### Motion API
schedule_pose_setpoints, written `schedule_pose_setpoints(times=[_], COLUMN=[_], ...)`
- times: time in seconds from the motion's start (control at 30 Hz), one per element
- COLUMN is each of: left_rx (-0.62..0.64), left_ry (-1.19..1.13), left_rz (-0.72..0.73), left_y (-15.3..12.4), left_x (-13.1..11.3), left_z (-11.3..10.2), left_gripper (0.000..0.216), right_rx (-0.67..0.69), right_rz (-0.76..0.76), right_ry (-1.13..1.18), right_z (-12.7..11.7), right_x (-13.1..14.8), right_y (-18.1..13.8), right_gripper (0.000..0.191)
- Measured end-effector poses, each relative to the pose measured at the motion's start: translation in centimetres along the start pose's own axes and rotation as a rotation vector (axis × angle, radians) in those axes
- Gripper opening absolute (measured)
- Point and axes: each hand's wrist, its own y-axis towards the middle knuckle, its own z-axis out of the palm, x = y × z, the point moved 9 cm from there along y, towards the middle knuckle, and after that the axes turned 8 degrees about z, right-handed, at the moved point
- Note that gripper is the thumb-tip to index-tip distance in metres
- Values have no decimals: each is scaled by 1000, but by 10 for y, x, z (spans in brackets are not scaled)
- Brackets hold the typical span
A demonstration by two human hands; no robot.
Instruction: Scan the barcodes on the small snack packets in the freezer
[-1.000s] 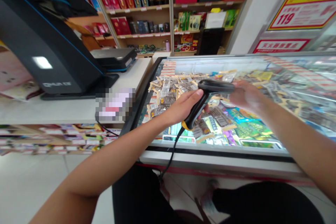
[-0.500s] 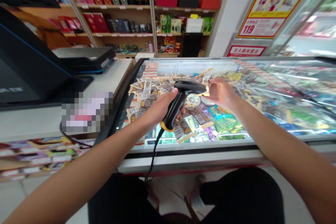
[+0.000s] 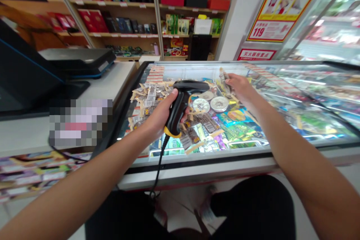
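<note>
My left hand (image 3: 165, 110) is wrapped round the grip of a black and yellow barcode scanner (image 3: 177, 110), whose head points right. A cable hangs from the scanner's base. My right hand (image 3: 239, 85) pinches a small clear snack packet (image 3: 224, 78) at its side, held up over the glass-topped case (image 3: 202, 159). Below and between the hands lie two round silvery lids or tins (image 3: 219, 103). Several similar packets (image 3: 209, 123) with tan edges and barcode labels are spread on the glass, a pile of them left of the scanner.
On the left counter (image 3: 123, 78) stand a dark checkout terminal (image 3: 25, 71) and a black scale (image 3: 81, 60); a blurred-out item lies in front. Shelves (image 3: 126, 35) with boxes and bottles rise behind. A poster (image 3: 284, 7) hangs on the pillar at right.
My right hand has shifted up and away from the scanner, turning the packet more edge-on. The round silvery items now show more fully. The whole view has swung slightly right.
</note>
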Motion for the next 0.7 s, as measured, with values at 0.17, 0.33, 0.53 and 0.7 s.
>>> schedule_pose_setpoints(times=[0.17, 0.33, 0.53, 0.7], left_rx=[-50, -57, -48, -59], left_ry=[-5, 0, 4, 44], left_rz=[3, 7, -8, -4], left_y=[3, 3, 2, 0], left_x=[1, 0, -1, 2], left_z=[-8, -8, -5, -4], left_gripper=[53, 51, 53, 53], right_rx=[-326, 105, 663, 555], right_rz=[-44, -173, -219, -134], right_ry=[-679, -609, -688, -653], right_z=[-61, 2, 84, 76], right_x=[-2, 11, 8, 5], right_y=[1, -21, -65, -55], right_gripper=[28, 37, 67, 59])
